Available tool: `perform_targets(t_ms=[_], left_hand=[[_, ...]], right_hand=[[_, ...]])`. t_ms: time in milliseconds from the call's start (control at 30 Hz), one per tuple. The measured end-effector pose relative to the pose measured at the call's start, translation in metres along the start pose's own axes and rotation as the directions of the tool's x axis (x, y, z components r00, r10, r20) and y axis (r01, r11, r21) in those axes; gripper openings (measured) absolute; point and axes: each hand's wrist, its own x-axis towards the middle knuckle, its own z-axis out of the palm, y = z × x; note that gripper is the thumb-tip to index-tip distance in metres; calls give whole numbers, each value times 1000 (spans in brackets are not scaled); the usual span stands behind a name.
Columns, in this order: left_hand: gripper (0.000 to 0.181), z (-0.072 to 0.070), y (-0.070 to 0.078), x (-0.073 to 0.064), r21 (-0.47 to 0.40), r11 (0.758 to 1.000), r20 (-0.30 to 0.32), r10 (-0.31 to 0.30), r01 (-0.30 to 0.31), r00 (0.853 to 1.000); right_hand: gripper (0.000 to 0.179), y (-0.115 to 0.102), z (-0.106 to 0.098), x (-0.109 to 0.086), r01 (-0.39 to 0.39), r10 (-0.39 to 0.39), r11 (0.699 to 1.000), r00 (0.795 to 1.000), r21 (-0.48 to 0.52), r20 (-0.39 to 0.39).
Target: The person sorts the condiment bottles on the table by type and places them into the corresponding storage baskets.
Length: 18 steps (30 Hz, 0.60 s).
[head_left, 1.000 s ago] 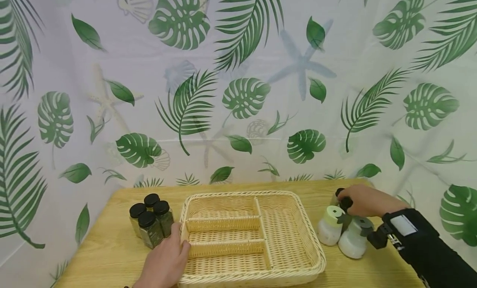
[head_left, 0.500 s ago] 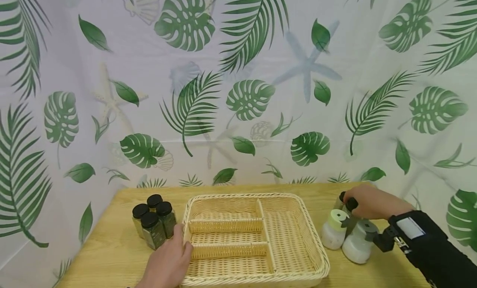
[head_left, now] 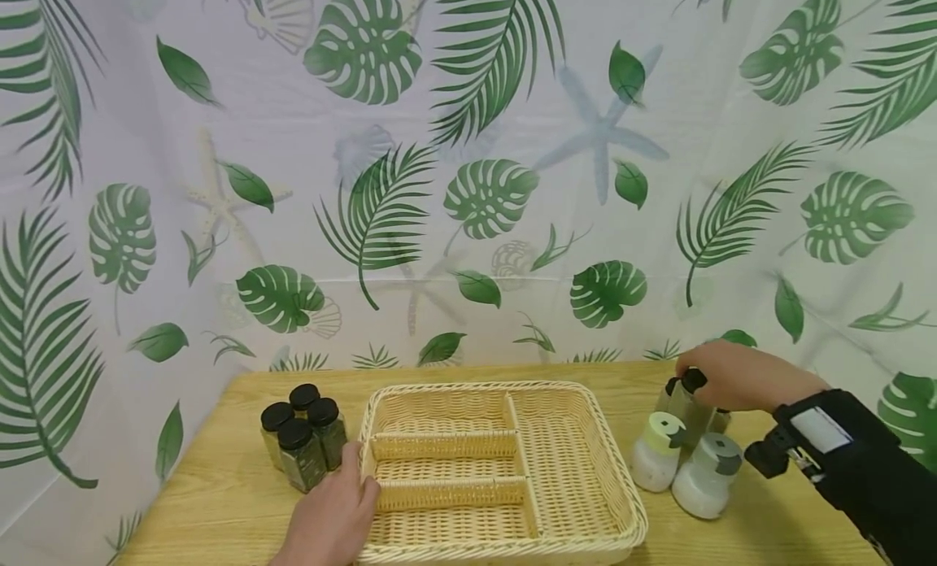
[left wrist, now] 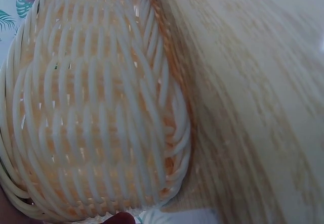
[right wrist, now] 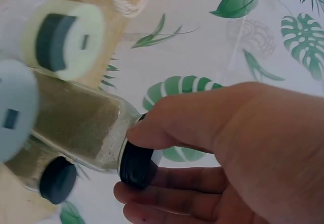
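Observation:
A pale wicker basket (head_left: 578,468) with divided compartments sits on the table. My left hand (head_left: 328,509) holds its left rim near the front corner; in the left wrist view the woven wall (left wrist: 91,102) hides most of that hand. On the right, my right hand (head_left: 739,376) pinches the black lid of a glass spice jar (right wrist: 81,120) between thumb and fingers. Brownish-grey powder fills this jar, which is raised above its neighbours in the head view. Beside it stand two other black-lidded jars, one (right wrist: 58,179) clearly seen in the right wrist view.
Two white shakers, one with a yellow-green top (head_left: 655,452) and one with a grey top (head_left: 706,476), stand in front of the right-hand jars. Several black-lidded jars of dried herbs (head_left: 303,452) cluster left of the basket. A leaf-patterned curtain (head_left: 468,184) hangs behind the table (head_left: 212,485).
My right hand has risen slightly with the spice jar, and another black-lidded jar shows behind it. The left hand stays on the basket. The head view has shifted a little.

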Motion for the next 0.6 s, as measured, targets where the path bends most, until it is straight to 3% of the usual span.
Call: perform_targets(t_ms=[600], left_hand=[[55, -2, -1, -1, -1, 1000, 9, -1, 1, 1000]], right_hand=[[30, -19, -42, 8, 61, -66, 993, 997, -104, -43]])
